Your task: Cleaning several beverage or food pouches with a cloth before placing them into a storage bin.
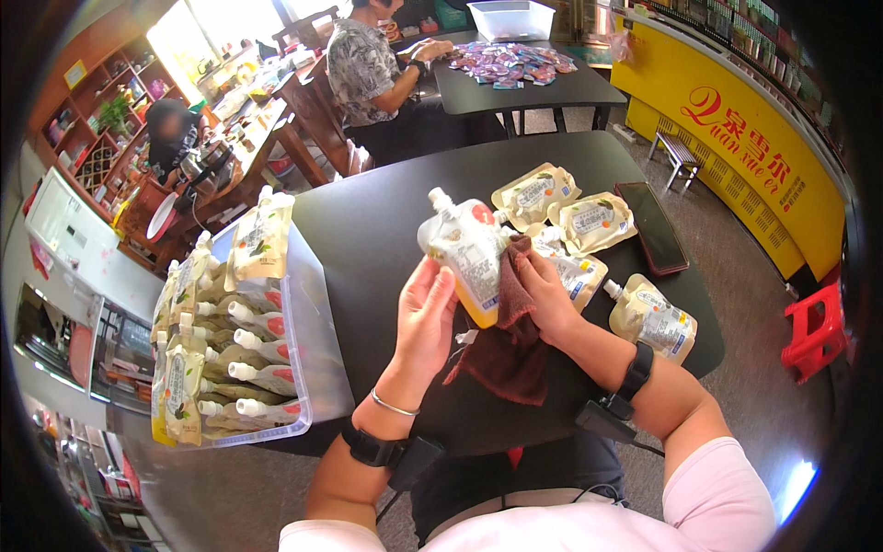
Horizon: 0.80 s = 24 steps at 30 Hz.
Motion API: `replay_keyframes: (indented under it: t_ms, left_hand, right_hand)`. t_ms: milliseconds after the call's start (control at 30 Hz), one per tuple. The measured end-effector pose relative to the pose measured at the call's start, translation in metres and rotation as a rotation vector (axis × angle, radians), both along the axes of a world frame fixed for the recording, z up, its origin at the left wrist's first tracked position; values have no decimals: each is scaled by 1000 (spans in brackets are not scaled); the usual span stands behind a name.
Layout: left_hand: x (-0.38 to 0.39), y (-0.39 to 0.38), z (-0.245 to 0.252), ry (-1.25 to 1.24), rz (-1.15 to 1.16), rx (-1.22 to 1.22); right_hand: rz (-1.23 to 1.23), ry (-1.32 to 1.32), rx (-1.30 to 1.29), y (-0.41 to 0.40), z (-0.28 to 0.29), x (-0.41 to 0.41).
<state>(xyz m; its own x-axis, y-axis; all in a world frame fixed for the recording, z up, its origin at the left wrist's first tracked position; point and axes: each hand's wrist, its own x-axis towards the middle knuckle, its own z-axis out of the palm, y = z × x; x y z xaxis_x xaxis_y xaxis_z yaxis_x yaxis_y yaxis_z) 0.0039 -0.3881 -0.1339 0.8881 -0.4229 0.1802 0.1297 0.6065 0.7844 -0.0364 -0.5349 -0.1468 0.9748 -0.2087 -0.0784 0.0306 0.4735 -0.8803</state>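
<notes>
My left hand grips the left edge of a spouted drink pouch, which tilts above the black table. Its white cap points up and away from me, and its lower end shows yellow. A dark red-brown cloth is bunched in my right hand. That cloth lies against the pouch's right side and hangs down over the table edge. Just beyond my right hand lie several similar pouches, among them a cream one. One more pouch rests beside my right forearm.
A clear plastic bin packed with capped pouches stands at the left. A dark smartphone lies on the table's right side. Beyond, a person sits at another table heaped with small packets. A red plastic stool is at right.
</notes>
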Motion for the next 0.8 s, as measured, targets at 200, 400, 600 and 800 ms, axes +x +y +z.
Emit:
replay_keyframes:
  t_ms: [200, 400, 600, 800]
  left_hand:
    - [-13, -1, -3, 46, -72, 44]
    - [-20, -5, 1, 111, 22, 24]
    - [-9, 6, 12, 132, 138, -213]
    - [-2, 5, 6, 64, 243, -192]
  right_hand:
    - [119, -148, -187, 0, -1, -6]
    - [159, -97, -183, -3, -2, -5]
    - [108, -4, 79, -4, -9, 3]
    - [277, -317, -134, -14, -10, 0]
